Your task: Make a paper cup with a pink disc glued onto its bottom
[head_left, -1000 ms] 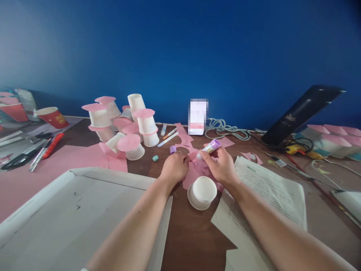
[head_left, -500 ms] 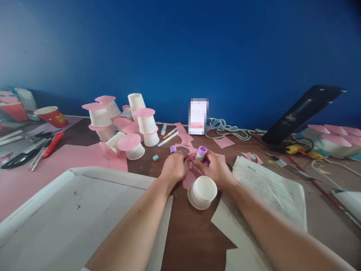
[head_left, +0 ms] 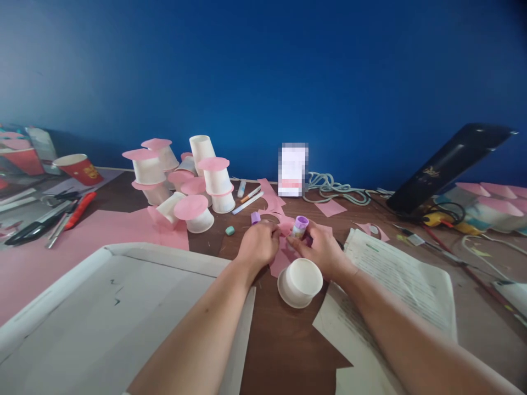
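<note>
A: Since twelve o'clock is straight away from the person, where does the glue stick (head_left: 300,226) lie?

B: Just above the pink paper (head_left: 283,262), between the two hands. The right hand (head_left: 323,249) has it: that grip is wrapped around the tube, thumb on the near side, and the stick sits at about ten o'clock from the middle of the hand.

A: So the right is the nearer one?

B: Yes. From the left hand (head_left: 259,241) the stick is apart, between two and three o'clock.

A: What is the left grip doing?

B: Its fingers are curled at the paper's left edge; whether they pinch it I cannot tell.

A: And the long axis of the stick?

B: Steep, nearly upright, with a slight lean. The purple end points up and toward one o'clock, the other end down toward seven, at the paper. The fingers hide that tip, so I can't say whether it touches.

A: What stands around it?

B: A white cup (head_left: 300,285) upright at six o'clock, near. A purple cap (head_left: 256,218) at nine, just past the left knuckles, and a teal block (head_left: 229,230) farther along that line.

A: Beyond those?

B: On the desk (head_left: 284,351), printed sheets (head_left: 407,280) at four o'clock, a cluster of cups and pink discs (head_left: 181,180) at ten, and a blurred-out screen (head_left: 293,170) at twelve.
</note>
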`<state>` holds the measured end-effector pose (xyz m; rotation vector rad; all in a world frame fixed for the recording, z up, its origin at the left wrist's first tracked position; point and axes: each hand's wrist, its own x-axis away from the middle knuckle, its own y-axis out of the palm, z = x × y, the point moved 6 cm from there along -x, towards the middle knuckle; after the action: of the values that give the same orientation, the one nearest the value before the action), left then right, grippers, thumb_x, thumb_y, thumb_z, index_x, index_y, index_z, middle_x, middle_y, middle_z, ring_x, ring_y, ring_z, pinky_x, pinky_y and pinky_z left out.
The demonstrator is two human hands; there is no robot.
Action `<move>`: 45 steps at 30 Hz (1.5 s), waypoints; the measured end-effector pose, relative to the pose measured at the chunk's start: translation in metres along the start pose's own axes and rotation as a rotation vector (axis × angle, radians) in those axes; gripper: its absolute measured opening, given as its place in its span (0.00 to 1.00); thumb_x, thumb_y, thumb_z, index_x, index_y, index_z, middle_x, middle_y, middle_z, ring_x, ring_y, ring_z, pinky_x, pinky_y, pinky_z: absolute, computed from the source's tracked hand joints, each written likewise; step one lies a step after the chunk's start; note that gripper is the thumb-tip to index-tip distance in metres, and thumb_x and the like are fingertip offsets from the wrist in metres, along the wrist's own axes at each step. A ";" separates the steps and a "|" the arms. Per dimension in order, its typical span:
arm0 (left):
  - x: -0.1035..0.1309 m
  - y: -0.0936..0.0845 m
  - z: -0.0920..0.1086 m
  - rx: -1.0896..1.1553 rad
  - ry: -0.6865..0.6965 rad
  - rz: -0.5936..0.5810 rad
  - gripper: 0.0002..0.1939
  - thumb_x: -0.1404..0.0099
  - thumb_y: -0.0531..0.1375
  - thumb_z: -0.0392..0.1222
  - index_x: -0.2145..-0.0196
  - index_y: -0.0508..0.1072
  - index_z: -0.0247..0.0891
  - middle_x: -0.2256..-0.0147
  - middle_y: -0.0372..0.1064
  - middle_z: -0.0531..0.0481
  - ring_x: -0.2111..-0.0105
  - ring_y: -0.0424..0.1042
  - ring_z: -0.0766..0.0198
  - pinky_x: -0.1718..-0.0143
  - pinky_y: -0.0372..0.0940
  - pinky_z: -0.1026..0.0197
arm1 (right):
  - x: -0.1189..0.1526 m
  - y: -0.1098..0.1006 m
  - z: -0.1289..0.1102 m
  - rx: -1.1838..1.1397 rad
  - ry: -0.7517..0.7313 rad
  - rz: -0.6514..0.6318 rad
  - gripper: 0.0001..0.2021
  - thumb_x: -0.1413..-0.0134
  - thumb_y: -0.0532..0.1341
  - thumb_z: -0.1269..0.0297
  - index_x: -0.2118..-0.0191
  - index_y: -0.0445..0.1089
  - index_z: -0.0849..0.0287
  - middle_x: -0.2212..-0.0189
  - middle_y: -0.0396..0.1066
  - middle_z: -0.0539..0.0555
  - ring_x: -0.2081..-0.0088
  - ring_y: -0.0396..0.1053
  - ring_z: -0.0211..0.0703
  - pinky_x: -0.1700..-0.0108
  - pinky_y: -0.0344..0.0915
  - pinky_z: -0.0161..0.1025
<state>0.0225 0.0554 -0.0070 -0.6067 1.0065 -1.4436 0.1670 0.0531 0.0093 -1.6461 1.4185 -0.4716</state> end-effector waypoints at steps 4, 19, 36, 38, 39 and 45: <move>0.001 -0.001 0.000 -0.015 -0.013 0.000 0.13 0.36 0.51 0.38 0.68 0.75 0.39 0.65 0.73 0.47 0.65 0.72 0.59 0.66 0.62 0.61 | 0.000 0.001 -0.004 0.074 -0.058 -0.049 0.11 0.46 0.59 0.55 0.63 0.68 0.58 0.68 0.72 0.54 0.66 0.68 0.45 0.65 0.58 0.37; 0.002 -0.002 0.000 -0.015 -0.061 -0.018 0.14 0.35 0.50 0.41 0.69 0.75 0.38 0.65 0.74 0.45 0.67 0.72 0.59 0.68 0.60 0.61 | 0.002 -0.007 0.002 -0.171 -0.009 0.077 0.13 0.47 0.60 0.55 0.61 0.69 0.57 0.65 0.74 0.54 0.63 0.72 0.46 0.60 0.64 0.40; 0.001 -0.002 0.000 -0.004 -0.031 -0.026 0.14 0.35 0.50 0.40 0.69 0.75 0.38 0.64 0.74 0.44 0.63 0.73 0.58 0.64 0.62 0.61 | -0.002 0.007 0.001 -0.131 -0.026 0.036 0.14 0.47 0.61 0.54 0.58 0.70 0.57 0.64 0.74 0.55 0.62 0.71 0.48 0.58 0.64 0.42; 0.002 -0.003 0.001 -0.004 -0.042 -0.027 0.13 0.35 0.50 0.40 0.68 0.74 0.38 0.64 0.75 0.44 0.64 0.73 0.58 0.65 0.62 0.61 | 0.000 0.000 0.005 -0.188 0.035 0.120 0.16 0.48 0.61 0.52 0.58 0.69 0.58 0.64 0.74 0.56 0.62 0.71 0.48 0.59 0.65 0.43; 0.003 -0.004 0.001 -0.003 -0.045 -0.027 0.13 0.35 0.50 0.39 0.68 0.74 0.38 0.65 0.75 0.45 0.64 0.73 0.58 0.65 0.62 0.61 | 0.000 -0.005 0.009 -0.260 0.076 0.173 0.17 0.47 0.61 0.51 0.57 0.68 0.58 0.63 0.74 0.57 0.62 0.71 0.48 0.58 0.66 0.43; 0.004 -0.005 0.000 0.023 -0.023 0.019 0.13 0.35 0.51 0.40 0.69 0.74 0.38 0.66 0.74 0.46 0.66 0.72 0.59 0.67 0.61 0.61 | -0.006 -0.015 0.045 -0.754 0.276 0.315 0.26 0.50 0.61 0.45 0.52 0.64 0.59 0.63 0.75 0.57 0.67 0.72 0.44 0.66 0.69 0.40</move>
<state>0.0197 0.0507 -0.0036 -0.5942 0.9734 -1.4268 0.2089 0.0748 -0.0012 -1.9131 2.2002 0.0437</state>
